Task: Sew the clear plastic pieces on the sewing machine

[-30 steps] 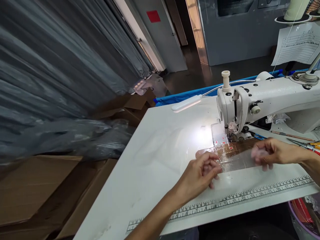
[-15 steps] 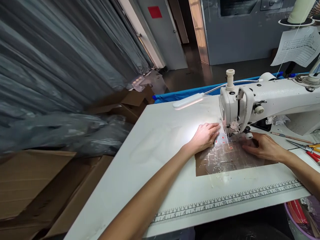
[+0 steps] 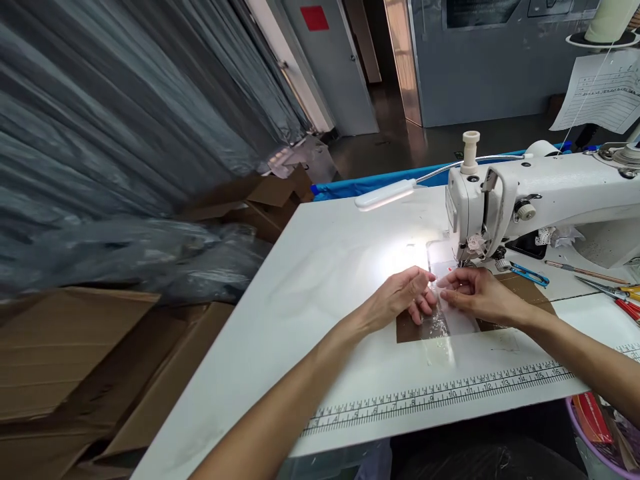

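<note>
My left hand (image 3: pixel 407 297) is in front of the sewing machine (image 3: pixel 467 213), thumb and fingertips drawn together, the other fingers curled. My right hand (image 3: pixel 475 293) meets it from the right, its thumb and index finger pinched. A see-through piece with red marks (image 3: pixel 450 269) shows only a little, between the fingers and under the needle area; most is hidden by my hands. What the left fingertips hold is too small to make out. Beneath lies a brown sheet (image 3: pixel 525 293) on the machine bed. Blue thread snips (image 3: pixel 529 274) lie just right of the needle.
A lit lamp (image 3: pixel 385 195) hangs over the white table (image 3: pixel 310 293), with a printed ruler (image 3: pixel 440 400) along its front edge. Scissors (image 3: pixel 603 287) and a pencil-like tool (image 3: pixel 583 272) lie at right. Cardboard boxes (image 3: pixel 75 360) stand left; a bin (image 3: pixel 583 433) is below right.
Both hands have moved together before the needle, the right one leftward. The see-through piece, earlier spread flat, is now mostly hidden. The blue snips have come into sight.
</note>
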`<state>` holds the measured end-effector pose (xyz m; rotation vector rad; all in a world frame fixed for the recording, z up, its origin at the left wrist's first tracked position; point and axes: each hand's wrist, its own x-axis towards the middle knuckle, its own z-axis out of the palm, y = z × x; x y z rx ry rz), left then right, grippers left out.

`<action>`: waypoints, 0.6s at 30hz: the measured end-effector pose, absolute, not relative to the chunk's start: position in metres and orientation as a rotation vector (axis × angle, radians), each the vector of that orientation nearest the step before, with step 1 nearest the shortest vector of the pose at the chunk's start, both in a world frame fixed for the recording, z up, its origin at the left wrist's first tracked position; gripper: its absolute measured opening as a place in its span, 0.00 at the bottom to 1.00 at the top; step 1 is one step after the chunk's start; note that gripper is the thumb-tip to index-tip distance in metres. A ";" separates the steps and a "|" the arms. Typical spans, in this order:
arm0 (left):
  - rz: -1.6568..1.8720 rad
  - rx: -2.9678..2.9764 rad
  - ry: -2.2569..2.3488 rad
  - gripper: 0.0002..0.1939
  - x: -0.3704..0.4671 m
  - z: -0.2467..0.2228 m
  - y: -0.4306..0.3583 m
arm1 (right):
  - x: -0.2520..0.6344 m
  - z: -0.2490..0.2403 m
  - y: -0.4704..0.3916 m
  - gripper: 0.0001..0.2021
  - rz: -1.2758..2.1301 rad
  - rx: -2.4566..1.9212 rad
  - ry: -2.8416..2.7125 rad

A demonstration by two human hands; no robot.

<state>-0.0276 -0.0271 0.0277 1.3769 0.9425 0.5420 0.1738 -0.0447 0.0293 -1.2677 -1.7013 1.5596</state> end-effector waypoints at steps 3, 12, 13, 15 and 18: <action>0.518 1.357 1.021 0.33 -0.028 0.021 -0.037 | 0.177 0.027 -0.042 0.14 1.513 -1.158 -1.855; 0.708 1.377 1.352 0.26 -0.020 0.005 -0.044 | 0.221 0.004 -0.052 0.20 0.482 -1.120 -2.591; 0.731 1.369 1.386 0.26 -0.019 0.005 -0.044 | 0.221 0.002 -0.050 0.20 0.436 -1.134 -2.620; 0.780 1.373 1.430 0.27 -0.018 0.005 -0.043 | 0.220 0.000 -0.045 0.20 0.398 -1.188 -2.653; 0.806 1.442 1.403 0.33 -0.019 0.005 -0.041 | 0.219 0.003 -0.038 0.19 0.462 -1.245 -2.668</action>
